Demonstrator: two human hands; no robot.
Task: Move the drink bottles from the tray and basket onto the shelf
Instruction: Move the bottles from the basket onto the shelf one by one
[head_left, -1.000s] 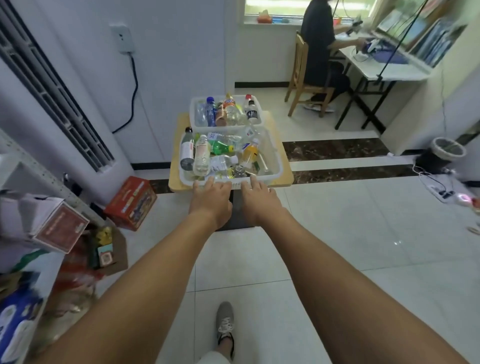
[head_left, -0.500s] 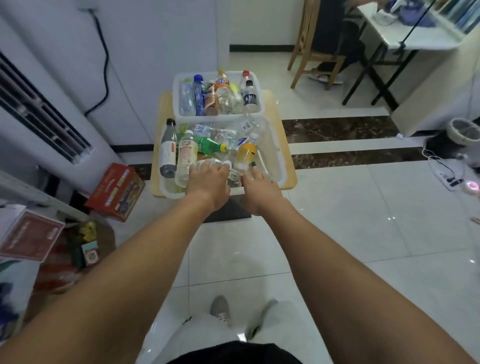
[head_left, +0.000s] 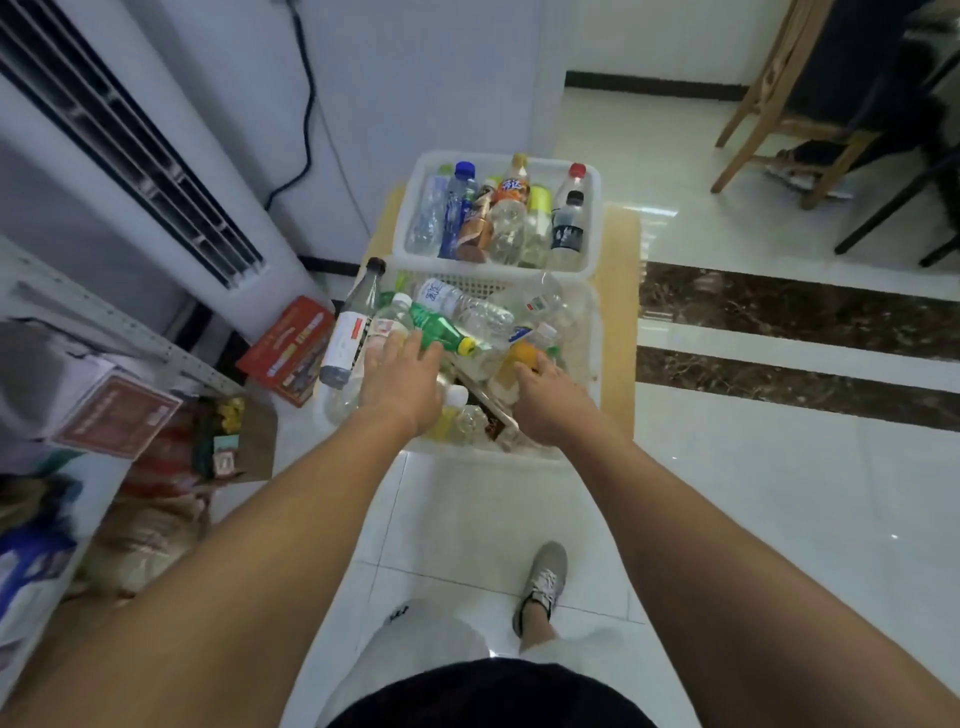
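centre frame: tray (head_left: 483, 453) on table (head_left: 621, 312), bottles heaped lying, basket (head_left: 592, 218) just above holds upright ones | left hand (head_left: 400, 382) fingers spread loose over green bottle (head_left: 434, 325), seemingly sorting one free | right hand (head_left: 553, 400) fingers at orange bottle (head_left: 511, 364), cannot tell if gripping | shelf (head_left: 93, 322) left edge, destination

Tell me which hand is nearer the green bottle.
Left. The left hand is at the green bottle; the right hand is off to its right, by the orange bottle.

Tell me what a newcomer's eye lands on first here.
The left hand and right hand reach into the near tray, heaped with bottles mostly lying down, a green bottle on top beside the left hand. Behind it, a white basket holds more bottles upright; both sit on a low wooden table.
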